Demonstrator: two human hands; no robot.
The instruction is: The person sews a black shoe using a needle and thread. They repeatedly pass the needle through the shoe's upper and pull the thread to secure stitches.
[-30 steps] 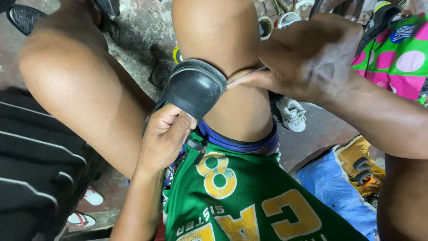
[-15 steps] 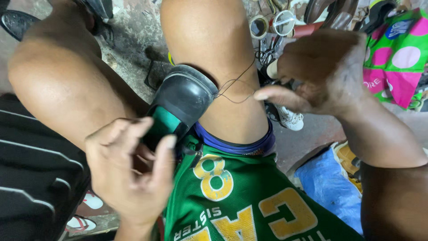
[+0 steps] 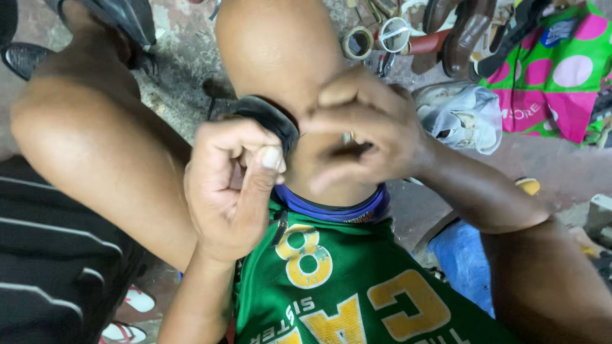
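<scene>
A black shoe rests against my right knee, between my bare legs. My left hand is curled into a fist just in front of and below the shoe, thumb pressed against the forefinger; I cannot see anything in it. My right hand hovers right of the shoe with its fingertips pinched together on a thin thread that runs toward the shoe. Something small and shiny glints between those fingers. The two hands almost touch, and the shoe's lower part is hidden behind my left fist.
On the concrete floor beyond my knee lie rolls of tape, brown shoes, a white plastic bag and a pink-and-green dotted bag. A blue bag sits at right, sandals at lower left.
My left hand rose from below the shoe and closed from spread fingers into a fist. My right hand moved left and in toward the shoe. The shoe's green lining is now hidden.
</scene>
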